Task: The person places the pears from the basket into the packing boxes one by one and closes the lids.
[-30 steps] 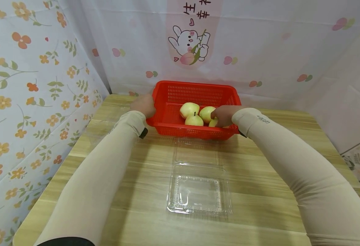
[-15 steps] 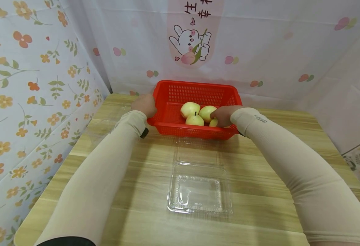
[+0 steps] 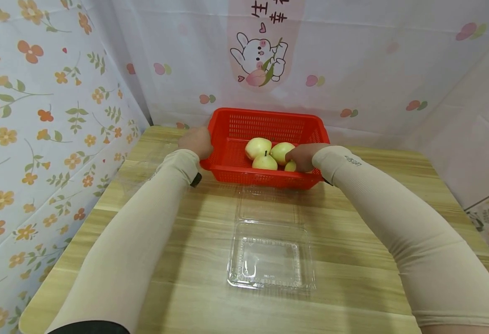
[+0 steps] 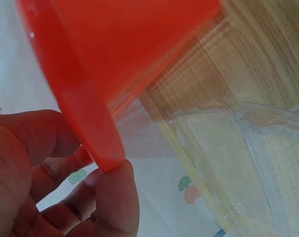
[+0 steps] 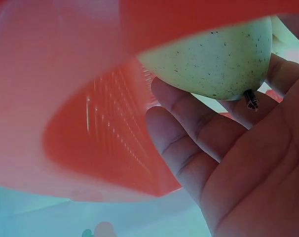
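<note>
A red plastic basket (image 3: 236,177) stands at the back of the table with several pale yellow pears (image 3: 258,148) grouped inside. My left hand (image 3: 196,142) pinches the left end of its rim; in the left wrist view the thumb and fingers close over the red lip (image 4: 97,133). My right hand (image 3: 305,157) reaches into the basket's right front corner. In the right wrist view, its fingers (image 5: 196,118) curl round a speckled pear (image 5: 218,59) with a dark stem, partly hidden by the basket wall.
An open clear plastic clamshell box (image 3: 269,260) lies on the wooden table (image 3: 353,287) in front of the basket, its lid toward the basket. More clear plastic boxes (image 3: 140,167) stand at the left, beyond my left forearm. Patterned cloth (image 3: 169,41) hangs behind and at the left.
Both hands keep their places at the basket, and the pears lie almost as before. The whole view has shifted very slightly.
</note>
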`<state>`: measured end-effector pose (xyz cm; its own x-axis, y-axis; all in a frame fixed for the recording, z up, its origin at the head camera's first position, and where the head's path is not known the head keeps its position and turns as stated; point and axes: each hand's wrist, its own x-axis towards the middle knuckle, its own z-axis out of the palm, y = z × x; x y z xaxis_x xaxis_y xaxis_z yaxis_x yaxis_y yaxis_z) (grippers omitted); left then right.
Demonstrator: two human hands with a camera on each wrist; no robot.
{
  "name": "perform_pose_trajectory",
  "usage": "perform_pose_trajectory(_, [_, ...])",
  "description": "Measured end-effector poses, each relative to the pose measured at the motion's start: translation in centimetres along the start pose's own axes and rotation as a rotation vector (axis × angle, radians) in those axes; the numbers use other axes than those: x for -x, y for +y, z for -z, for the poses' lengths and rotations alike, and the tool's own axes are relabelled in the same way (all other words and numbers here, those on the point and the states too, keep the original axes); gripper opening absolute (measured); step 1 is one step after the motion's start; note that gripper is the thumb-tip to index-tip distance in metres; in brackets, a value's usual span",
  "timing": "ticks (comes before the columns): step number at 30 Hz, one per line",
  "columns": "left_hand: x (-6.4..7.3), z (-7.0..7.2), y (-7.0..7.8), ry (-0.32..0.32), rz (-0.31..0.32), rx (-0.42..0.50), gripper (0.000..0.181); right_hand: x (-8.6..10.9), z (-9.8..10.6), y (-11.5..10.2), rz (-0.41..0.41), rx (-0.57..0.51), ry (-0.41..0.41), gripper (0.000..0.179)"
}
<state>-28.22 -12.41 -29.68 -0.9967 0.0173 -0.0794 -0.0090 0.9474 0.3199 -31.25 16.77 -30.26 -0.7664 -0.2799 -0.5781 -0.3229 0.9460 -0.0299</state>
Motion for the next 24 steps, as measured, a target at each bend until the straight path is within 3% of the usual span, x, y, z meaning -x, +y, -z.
perform_pose_trajectory(12, [-0.3, -0.09, -0.14, -0.004, 0.005, -0.012, 0.013, 0.39, 0.04, -0.26, -0.077, -0.106, -0.016, 0.054])
perform_pose_trajectory(20, [-0.29, -0.04, -0.18, -0.01, 0.011, -0.013, 0.014, 0.1, -0.19, -0.22, -0.016, -0.002, 0.007, 0.053])
perform_pose_trajectory(24, [-0.15, -0.01, -0.14, -0.006, 0.01, -0.011, 0.014, 0.16, -0.24, -0.13, -0.015, -0.002, 0.015, 0.052])
